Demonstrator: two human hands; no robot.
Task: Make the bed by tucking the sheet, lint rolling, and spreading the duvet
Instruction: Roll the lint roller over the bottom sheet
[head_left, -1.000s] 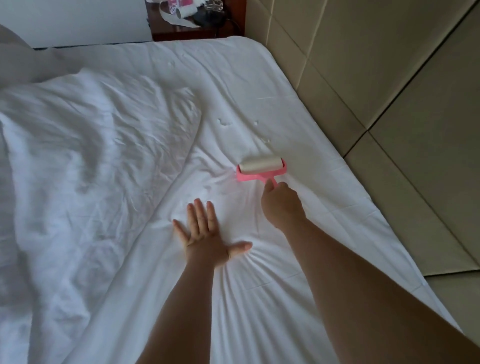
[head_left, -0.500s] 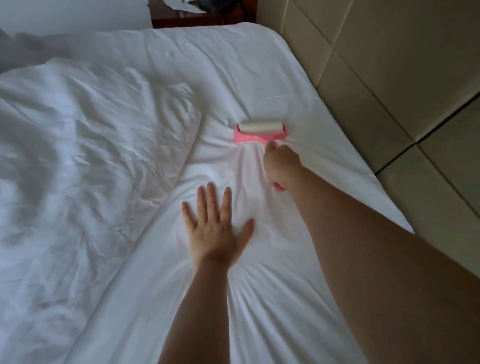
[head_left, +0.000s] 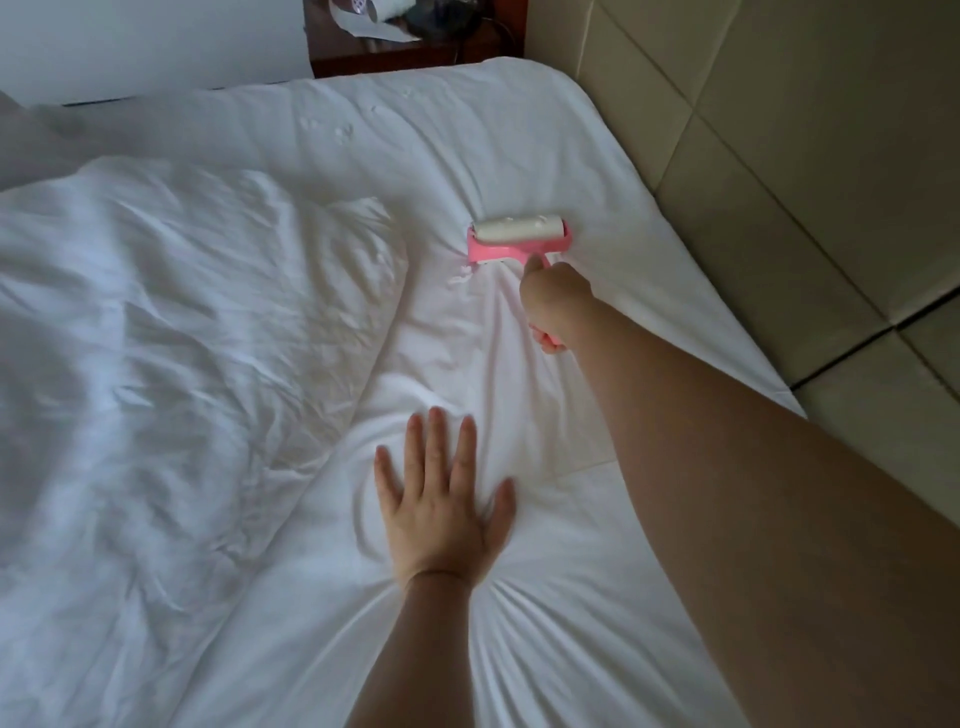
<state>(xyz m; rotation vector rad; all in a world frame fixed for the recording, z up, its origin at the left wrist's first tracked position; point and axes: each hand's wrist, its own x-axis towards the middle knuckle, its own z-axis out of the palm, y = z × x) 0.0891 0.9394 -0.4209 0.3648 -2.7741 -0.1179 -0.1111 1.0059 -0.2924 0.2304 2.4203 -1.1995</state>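
1. Head view, right arm: it reaches out long from the lower right corner across the bed, nearly straight. The right hand (head_left: 553, 296) is curled round the pink handle of the lint roller (head_left: 519, 240), the forefinger laid forward along the stem; the handle's pink butt shows below the wrist.
2. The lint roller lies with its white sticky drum crosswise and down on the sheet (head_left: 597, 597), in the upper middle of the bed, near the edge that runs along the padded headboard wall (head_left: 779, 130). Small white flecks cling to the drum, and a little white crumb of lint lies on the sheet just left of the pink frame.
3. Left arm: it comes up from the bottom middle. The left hand (head_left: 441, 514) is laid flat, palm down, fingers straight and slightly spread, thumb out to the right — it presses on the sheet and grips nothing. Creases fan out from under the wrist.
4. The duvet (head_left: 171, 364) is bunched in a crumpled heap over the left half of the bed, its edge lying just left of the flat hand.
5. Beyond the bed's far corner stands a dark wooden nightstand (head_left: 415, 54) — paper and some blurred items lie on it; what they are I cannot tell.
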